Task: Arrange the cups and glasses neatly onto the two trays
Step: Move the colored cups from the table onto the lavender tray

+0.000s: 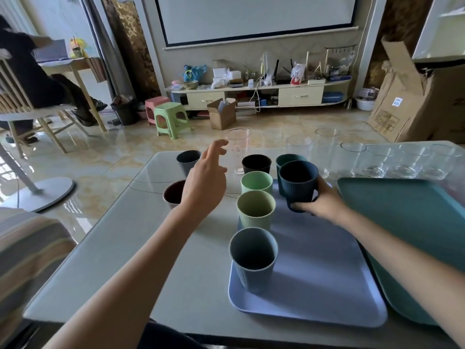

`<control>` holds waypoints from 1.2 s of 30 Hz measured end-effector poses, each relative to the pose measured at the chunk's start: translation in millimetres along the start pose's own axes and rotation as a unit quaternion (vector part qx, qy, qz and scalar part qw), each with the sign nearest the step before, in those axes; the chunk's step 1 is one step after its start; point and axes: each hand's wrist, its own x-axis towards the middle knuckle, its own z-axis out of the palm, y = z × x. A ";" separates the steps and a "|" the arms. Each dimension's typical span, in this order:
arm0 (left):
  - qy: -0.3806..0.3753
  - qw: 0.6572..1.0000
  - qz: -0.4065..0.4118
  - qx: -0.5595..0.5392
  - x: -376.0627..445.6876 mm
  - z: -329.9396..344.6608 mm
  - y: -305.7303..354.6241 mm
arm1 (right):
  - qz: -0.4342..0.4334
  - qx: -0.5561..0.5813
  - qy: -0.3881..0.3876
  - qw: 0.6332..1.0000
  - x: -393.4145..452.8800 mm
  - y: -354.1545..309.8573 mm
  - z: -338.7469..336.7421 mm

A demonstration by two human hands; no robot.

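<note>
Living room with a glossy tiled floor, a low media shelf under a projector screen, and a pale grey table (176, 248) in front. On the table, 2 trays side by side: a lilac tray (327, 273) and, to its right, a teal tray (415, 222) overlapping its edge.

Right hand (319, 202) curled round the base of a dark blue cup (298, 182), fingers wrapped under it, cup upright and raised just above the far end of the lilac tray. Directly behind it, a teal cup (286, 159), mostly hidden.

Left hand (206, 187) hovering over the table, fingers loosely spread and reaching forward, gripping nothing. Beside it, a grey cup (187, 161) on the far side and a brown cup (173, 193) on the near side, both on the bare table left of the tray.

Along the left edge of the lilac tray, 3 cups in a row: a slate blue cup (253, 258) nearest, a pale olive cup (255, 209) in the middle, a mint green cup (256, 182) farthest. Beyond the tray's far edge, a black cup (256, 163).

Clear glasses in a loose line along the far side of the table: a tall glass (237, 149) behind the left fingertips, another tall glass (325, 152) farther right, and short tumblers (407, 162) behind the teal tray.
</note>
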 end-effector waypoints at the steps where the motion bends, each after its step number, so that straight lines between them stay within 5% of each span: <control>1: 0.005 1.000 -0.008 0.005 -3.8 -4.8 -8.6 | 0.005 0.005 0.005 1.000 0.5 3.2 6.4; 14: 0.041 0.995 0.004 0.090 -3.4 -12.3 -28.7 | 0.073 -0.052 -0.062 0.994 -6.8 11.7 14.2; 23: 0.040 0.993 0.001 0.110 -20.1 -26.6 -27.0 | -0.079 -0.138 0.045 0.986 -29.9 -29.6 -36.2; 27: 0.055 0.992 -0.040 0.109 -32.0 -46.5 -31.5 | -0.141 -0.145 0.031 0.979 -28.2 -74.7 -29.3; 32: -0.064 0.974 -0.098 0.195 -40.6 -54.9 -60.4 | -0.216 -0.188 -0.068 0.956 -13.4 -131.2 16.2; 36: -0.180 0.930 -0.022 0.320 -43.0 -52.3 -80.9 | -0.241 -0.257 -0.119 0.928 14.2 -163.8 65.3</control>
